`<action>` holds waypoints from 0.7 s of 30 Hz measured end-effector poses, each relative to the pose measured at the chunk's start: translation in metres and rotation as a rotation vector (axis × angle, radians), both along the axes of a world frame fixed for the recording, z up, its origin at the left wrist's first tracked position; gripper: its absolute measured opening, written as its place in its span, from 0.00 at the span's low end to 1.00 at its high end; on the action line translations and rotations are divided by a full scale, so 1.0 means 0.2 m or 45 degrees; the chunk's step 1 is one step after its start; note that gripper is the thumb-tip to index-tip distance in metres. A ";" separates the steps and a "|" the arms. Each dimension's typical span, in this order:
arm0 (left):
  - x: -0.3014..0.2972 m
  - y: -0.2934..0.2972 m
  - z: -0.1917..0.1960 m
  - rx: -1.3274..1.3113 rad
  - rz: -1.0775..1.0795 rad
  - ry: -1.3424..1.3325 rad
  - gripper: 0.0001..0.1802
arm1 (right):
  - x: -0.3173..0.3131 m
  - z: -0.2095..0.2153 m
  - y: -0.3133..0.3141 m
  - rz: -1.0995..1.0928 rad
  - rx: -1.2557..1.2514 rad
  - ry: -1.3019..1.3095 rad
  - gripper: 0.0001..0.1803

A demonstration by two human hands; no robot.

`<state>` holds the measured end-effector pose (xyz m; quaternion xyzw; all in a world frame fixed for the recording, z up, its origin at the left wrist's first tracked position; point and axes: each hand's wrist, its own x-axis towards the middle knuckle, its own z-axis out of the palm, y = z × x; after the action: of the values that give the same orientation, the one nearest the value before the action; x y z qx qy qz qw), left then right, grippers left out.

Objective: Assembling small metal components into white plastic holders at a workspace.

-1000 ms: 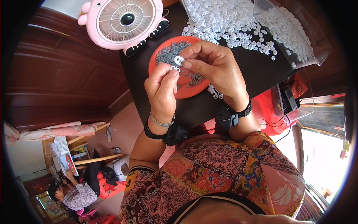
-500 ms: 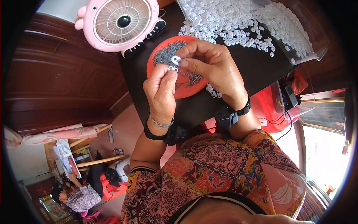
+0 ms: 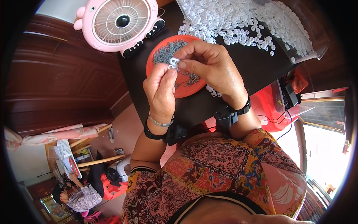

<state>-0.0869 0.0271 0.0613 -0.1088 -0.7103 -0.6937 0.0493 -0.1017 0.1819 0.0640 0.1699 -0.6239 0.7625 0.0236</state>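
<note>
Above a round orange plate (image 3: 192,90), my two hands meet, each pinching a small white plastic piece with holes. Thumb and forefinger of my left hand (image 3: 160,87) grip the lower white piece (image 3: 172,67), which is mostly covered by the fingertips. The upper white piece (image 3: 174,61) sits between the thumb and fingers of my right hand (image 3: 218,69); it touches or overlaps the lower one. Small grey screw-like parts (image 3: 164,55) lie heaped on the plate. Several white pieces (image 3: 213,91) rest on the table beside the plate, partly under my right hand.
A large heap of loose white pieces (image 3: 223,18) spreads over the dark table (image 3: 257,71), some in a clear tray (image 3: 315,56). At the far left stands a pink fan (image 3: 123,22). Another person (image 3: 86,197) sits at the lower left. Red plastic (image 3: 266,112) shows beyond the right table edge.
The white piece in my right hand has come down onto the one in my left hand, closing the small gap. Both hands otherwise keep their places.
</note>
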 end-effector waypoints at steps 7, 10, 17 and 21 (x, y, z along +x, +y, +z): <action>0.00 0.00 -0.02 0.008 -0.023 0.039 0.10 | 0.00 0.00 0.00 0.037 0.015 0.003 0.07; 0.00 0.00 -0.03 0.039 -0.041 0.048 0.11 | 0.00 0.01 0.00 0.059 0.041 0.010 0.07; 0.00 0.01 -0.04 0.050 -0.028 0.040 0.10 | 0.00 0.00 0.00 0.075 0.042 0.005 0.09; 0.00 0.01 -0.02 0.189 -0.077 -0.072 0.10 | 0.01 0.00 -0.01 0.044 0.096 0.047 0.12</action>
<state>-0.0874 0.0298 0.0570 -0.1067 -0.6544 -0.7484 0.0161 -0.1007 0.1800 0.0635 0.1954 -0.6486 0.7354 0.0154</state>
